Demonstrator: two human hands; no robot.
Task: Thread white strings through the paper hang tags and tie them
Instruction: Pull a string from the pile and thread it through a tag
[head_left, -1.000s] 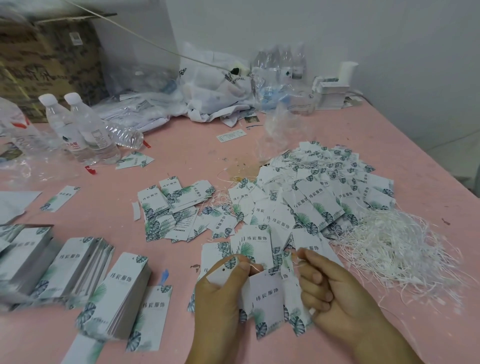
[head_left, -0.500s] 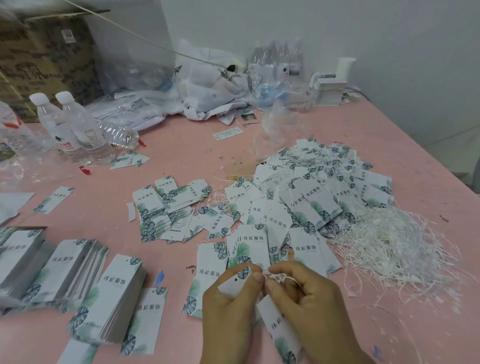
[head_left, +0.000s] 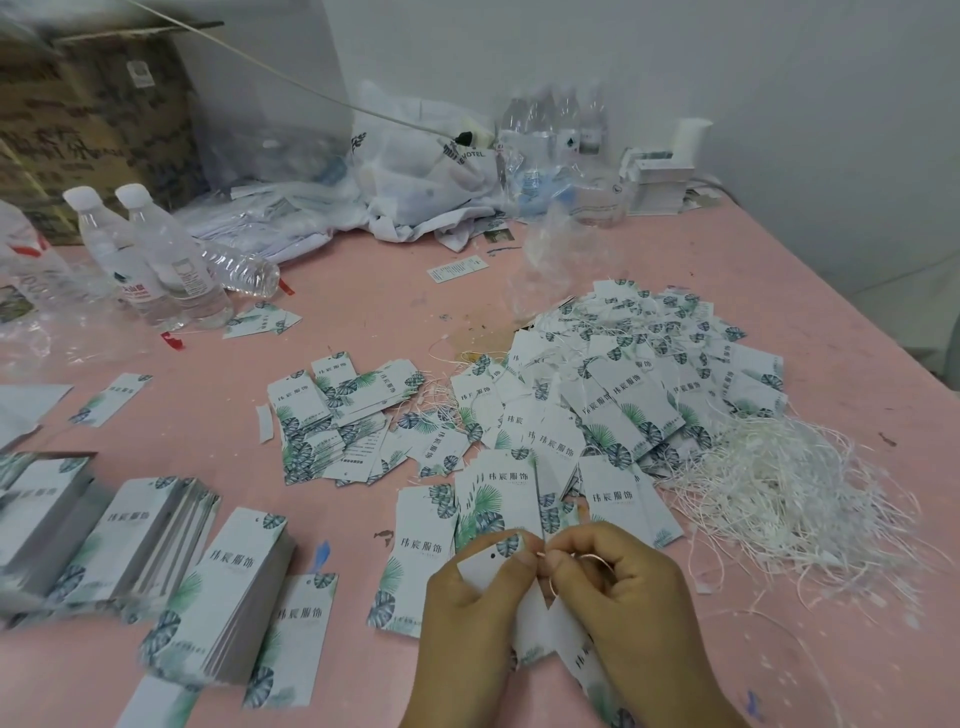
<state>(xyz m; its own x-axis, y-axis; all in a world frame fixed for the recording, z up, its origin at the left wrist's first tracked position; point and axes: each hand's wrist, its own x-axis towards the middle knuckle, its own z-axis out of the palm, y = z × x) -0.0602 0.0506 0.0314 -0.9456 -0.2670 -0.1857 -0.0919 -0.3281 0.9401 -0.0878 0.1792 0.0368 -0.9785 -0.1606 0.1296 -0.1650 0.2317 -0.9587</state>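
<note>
The left hand (head_left: 467, 597) pinches a light, stiff hang tag (head_left: 485, 564) near its hole; the right hand (head_left: 623, 587) pinches the thin, limp string (head_left: 592, 558), best held near its end.

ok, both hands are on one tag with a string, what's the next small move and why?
Probably pull the string snug to close the tie. The left hand pinches the tag near its punched hole, and the right hand pinches a small string loop right beside it.
</note>
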